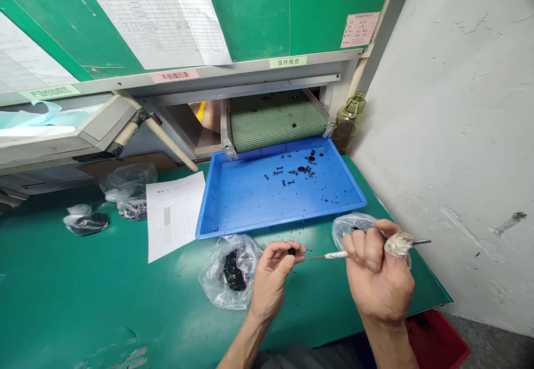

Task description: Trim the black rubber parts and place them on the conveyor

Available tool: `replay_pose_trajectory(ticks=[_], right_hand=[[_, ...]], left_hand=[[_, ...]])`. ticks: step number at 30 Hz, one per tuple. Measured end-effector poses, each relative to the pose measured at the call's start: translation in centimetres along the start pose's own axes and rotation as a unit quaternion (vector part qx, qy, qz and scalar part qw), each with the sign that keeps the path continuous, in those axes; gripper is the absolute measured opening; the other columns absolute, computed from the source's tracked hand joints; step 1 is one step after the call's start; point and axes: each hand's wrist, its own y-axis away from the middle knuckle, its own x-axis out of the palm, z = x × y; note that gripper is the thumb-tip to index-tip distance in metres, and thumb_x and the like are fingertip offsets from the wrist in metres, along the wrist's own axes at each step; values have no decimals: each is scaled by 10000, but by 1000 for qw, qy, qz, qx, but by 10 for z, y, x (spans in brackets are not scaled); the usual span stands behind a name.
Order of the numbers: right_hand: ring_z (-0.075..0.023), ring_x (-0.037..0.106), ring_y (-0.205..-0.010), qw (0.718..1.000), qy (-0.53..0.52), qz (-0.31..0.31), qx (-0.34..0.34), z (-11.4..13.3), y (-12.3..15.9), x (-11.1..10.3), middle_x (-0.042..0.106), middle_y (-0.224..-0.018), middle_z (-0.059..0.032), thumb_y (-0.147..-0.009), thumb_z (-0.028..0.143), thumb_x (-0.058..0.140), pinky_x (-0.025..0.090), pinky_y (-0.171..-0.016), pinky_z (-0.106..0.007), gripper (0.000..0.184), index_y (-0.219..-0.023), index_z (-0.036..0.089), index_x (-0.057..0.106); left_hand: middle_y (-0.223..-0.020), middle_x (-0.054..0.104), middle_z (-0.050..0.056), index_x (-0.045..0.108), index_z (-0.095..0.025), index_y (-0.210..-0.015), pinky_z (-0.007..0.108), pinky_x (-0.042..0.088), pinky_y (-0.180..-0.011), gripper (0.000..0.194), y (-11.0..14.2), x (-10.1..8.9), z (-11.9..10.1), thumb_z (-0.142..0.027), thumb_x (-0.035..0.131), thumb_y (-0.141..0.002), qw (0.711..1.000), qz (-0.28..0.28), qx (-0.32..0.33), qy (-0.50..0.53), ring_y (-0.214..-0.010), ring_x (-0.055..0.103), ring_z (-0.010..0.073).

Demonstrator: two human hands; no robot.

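Observation:
A small round black plastic part (292, 251) is pinched between the thumb and fingers of my left hand (273, 274). My right hand (377, 269) is closed around a slim metal hand tool (336, 255) with a white-wrapped shaft, its thin tip pointing left, just short of the black part. White wrapping (399, 245) covers one digit of that hand. Beside my left hand lies an open clear plastic bag (234, 271) with small black pieces in it. Another clear bag (354, 224) sits behind my right hand, partly hidden by it.
A blue tray (250, 191) with scattered black parts stands under the end of a green conveyor belt (277, 124). Left of it are a printed sheet (175, 219) and bagged black parts (87, 221). A bottle (349, 121) stands by the right wall; a red bin (442, 341) is below.

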Motion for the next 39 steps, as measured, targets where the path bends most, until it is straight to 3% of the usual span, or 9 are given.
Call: replay_pose_trajectory(ticks=[5,8,12,17,21,26,32,35,39], right_hand=[[-117,284,-471,998,-6,58,0,-16,6,2,334,-490,68,-938,445,458,357,-518,-261,204,-991,334,621],[-156,516,-665,987,95,127,-2,-21,13,-12,545,-708,-2,-971,430,368,471,-665,-343,293,-999,311,634],[-220,538,-1060,890,352,288,29,-17,20,-32,522,-1222,-74,-957,269,422,467,-870,-356,228,-1025,263,640],[-163,578,-943,804,400,436,64,-18,32,-45,520,-1218,-79,-936,125,354,498,-798,-277,338,-1168,262,557],[-102,585,-729,814,357,445,107,-20,37,-56,500,-1258,-85,-951,139,320,522,-690,-251,370,-1214,280,539],[-136,624,-789,810,297,459,209,-21,47,-64,496,-1311,-82,-965,242,327,556,-698,-297,337,-1161,283,598],[-123,640,-606,840,168,328,399,-37,56,-57,616,-1094,-113,-920,425,448,533,-509,-263,281,-1035,198,566],[-82,559,-493,839,268,309,360,-42,53,-47,652,-856,-33,-931,346,432,441,-428,-185,198,-1032,202,522],[-130,602,-651,831,426,318,163,-43,49,-36,650,-816,-11,-917,176,372,508,-633,-256,298,-1141,235,558]], left_hand=[[-908,678,45,655,-172,-870,260,546,-668,162,0,10,-1,-235,742,-748,999,-23,-20,31,-803,686,180],[-911,675,41,653,-165,-873,220,540,-659,182,-6,8,-5,-222,756,-733,996,-52,-33,59,-752,673,133],[-885,668,24,644,-169,-885,167,519,-638,171,-15,-3,-9,-189,743,-746,990,-87,-28,105,-685,629,73],[-856,663,15,641,-170,-886,150,483,-598,169,-18,-17,-16,-169,736,-746,992,-74,-12,102,-600,569,41],[-828,659,4,633,-178,-858,157,463,-584,159,-14,-22,-19,-188,740,-740,995,-62,-20,79,-575,562,41],[-797,657,3,620,-171,-843,170,449,-554,164,-7,-27,-19,-207,740,-736,998,-28,-34,46,-539,554,45],[-784,669,14,633,-162,-816,206,468,-535,138,2,-29,-13,-213,735,-738,998,33,-52,-18,-549,581,79],[-853,693,36,646,-163,-831,234,493,-584,101,5,-28,-10,-196,711,-761,997,44,-48,-50,-600,612,100],[-886,723,48,657,-177,-874,231,492,-592,143,6,-27,-6,-161,719,-746,998,22,-42,-52,-662,634,121]])
